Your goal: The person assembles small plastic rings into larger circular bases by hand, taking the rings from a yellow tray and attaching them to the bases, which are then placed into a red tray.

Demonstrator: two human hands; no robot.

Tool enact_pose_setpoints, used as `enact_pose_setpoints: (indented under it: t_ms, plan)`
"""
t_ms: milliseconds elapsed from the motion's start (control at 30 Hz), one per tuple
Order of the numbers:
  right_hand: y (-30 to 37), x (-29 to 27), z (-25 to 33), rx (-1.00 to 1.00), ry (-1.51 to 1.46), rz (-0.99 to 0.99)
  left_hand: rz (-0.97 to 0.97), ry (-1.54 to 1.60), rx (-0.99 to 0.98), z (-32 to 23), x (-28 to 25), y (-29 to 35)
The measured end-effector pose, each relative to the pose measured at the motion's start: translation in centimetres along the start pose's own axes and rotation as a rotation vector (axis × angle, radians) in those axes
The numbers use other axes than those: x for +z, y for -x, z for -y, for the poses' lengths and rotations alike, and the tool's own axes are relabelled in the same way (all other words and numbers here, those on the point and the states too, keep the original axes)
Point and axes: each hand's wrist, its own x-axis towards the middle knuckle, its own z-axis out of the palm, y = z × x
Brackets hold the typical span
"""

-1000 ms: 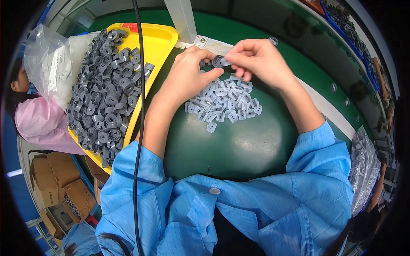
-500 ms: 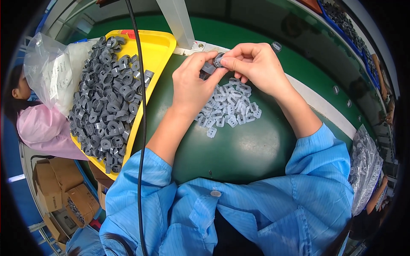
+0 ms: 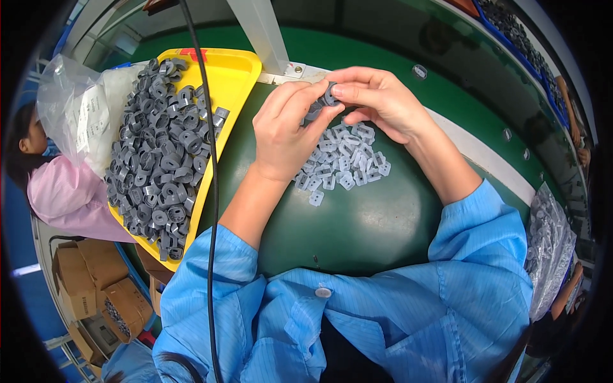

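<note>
The green tabletop (image 3: 294,239) spreads before me, with a yellow tray (image 3: 241,73) heaped with grey parts (image 3: 156,150) at 10 o'clock. My left forearm (image 3: 258,204) slants toward 1 o'clock, my right forearm (image 3: 442,167) toward 11. A pile of translucent pieces (image 3: 345,159) lies just below where my hands meet. My left hand (image 3: 285,127) and right hand (image 3: 383,102) both pinch, thumb and fingertips, one grey ring (image 3: 331,96) at 12 o'clock: small, rounded, partly hidden by fingers.
</note>
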Motion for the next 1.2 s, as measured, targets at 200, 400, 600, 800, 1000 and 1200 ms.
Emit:
enact_pose_setpoints:
  t_ms: [200,400,600,800,1000,1200]
  plan:
    - [-0.5,-0.8,-0.6,0.08,-0.129,0.207,0.047,-0.027,0.049,0.0,-0.3,0.1]
    - [-0.2,-1.6,1.4,0.091,0.195,0.331,0.199,0.023,0.088,0.6,-1.6,-0.9]
    - [0.9,0.1,1.9,-0.131,0.619,0.135,0.183,-0.052,0.13,0.4,-1.5,-0.6]
    - [-0.1,-1.9,2.0,0.063,-0.048,0.407,0.092,0.052,0.106,-0.3,-1.5,-0.8]
    - [0.1,-1.9,2.2,-0.043,0.222,0.397,0.223,0.062,0.048,-0.1,-1.5,-1.1]
    - [0.3,-0.2,1.7,-0.322,0.335,0.236,0.146,0.075,0.02,-0.1,-1.2,-1.0]
